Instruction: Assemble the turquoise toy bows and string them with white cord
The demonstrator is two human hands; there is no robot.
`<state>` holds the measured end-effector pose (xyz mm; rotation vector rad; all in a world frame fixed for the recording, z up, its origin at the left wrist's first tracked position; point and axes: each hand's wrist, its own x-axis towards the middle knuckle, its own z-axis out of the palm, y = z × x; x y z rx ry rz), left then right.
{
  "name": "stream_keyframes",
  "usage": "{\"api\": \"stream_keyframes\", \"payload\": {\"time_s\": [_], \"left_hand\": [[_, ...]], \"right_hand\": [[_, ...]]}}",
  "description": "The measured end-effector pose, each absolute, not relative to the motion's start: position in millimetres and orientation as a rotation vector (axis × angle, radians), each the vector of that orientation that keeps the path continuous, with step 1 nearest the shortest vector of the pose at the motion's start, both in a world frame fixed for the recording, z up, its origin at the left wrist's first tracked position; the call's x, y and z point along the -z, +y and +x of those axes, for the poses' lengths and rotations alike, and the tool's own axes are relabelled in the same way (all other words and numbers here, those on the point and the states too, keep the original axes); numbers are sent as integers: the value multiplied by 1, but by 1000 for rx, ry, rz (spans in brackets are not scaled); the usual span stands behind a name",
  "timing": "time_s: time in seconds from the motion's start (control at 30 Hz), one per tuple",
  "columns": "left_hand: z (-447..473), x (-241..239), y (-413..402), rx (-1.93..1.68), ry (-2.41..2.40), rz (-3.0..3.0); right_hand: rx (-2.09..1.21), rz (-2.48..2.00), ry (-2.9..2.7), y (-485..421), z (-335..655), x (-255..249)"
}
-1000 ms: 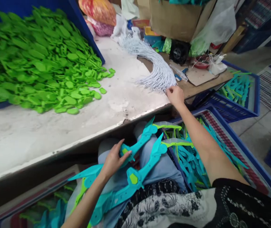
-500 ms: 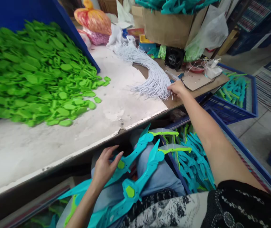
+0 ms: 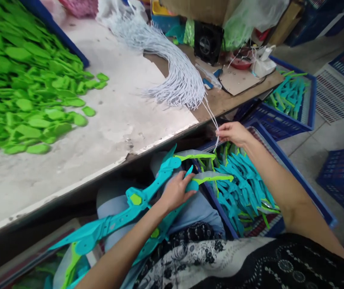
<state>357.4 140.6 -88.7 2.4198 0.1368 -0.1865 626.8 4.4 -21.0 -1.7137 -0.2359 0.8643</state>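
My right hand (image 3: 233, 133) is closed in a pinch on a few thin white cords (image 3: 210, 112). They stretch from the end of a thick bundle of white cords (image 3: 180, 76) on the table, and their loose ends dangle below my fingers. Two turquoise toy bows with lime-green parts lie across my lap. My left hand (image 3: 176, 192) straddles the upper limb of the nearer toy bow (image 3: 159, 228), thumb on one side and fingers on the other, by its green-edged tip. The farther toy bow (image 3: 116, 218) lies beside my left forearm, its green-edged tip close under the cord ends.
Many flat green pieces (image 3: 33, 104) spill from a blue bin (image 3: 66, 40) onto the table (image 3: 111, 120). A crate (image 3: 304, 200) of turquoise-and-green parts stands at my right, another crate (image 3: 310, 108) behind it. A small black fan (image 3: 208, 42) and blue-handled tool (image 3: 208, 83) lie beyond the cords.
My right hand has drawn a few cords out of the bundle, toward me and past the table edge. My left hand has moved right, from the farther bow's middle to the nearer bow's upper limb.
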Motion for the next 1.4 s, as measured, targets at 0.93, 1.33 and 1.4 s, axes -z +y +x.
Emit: {"api": "stream_keyframes", "payload": {"time_s": [0.93,1.33,1.4], "left_hand": [[476,140,98,432,690,798],[488,143,88,394,699,927],[488,141,87,393,714,1020]], "right_hand": [[7,-2167,-936,-53,554,120],[-140,-2123,-769,-64,555,141],[-203,-2066,-522,-61,558,146]]}}
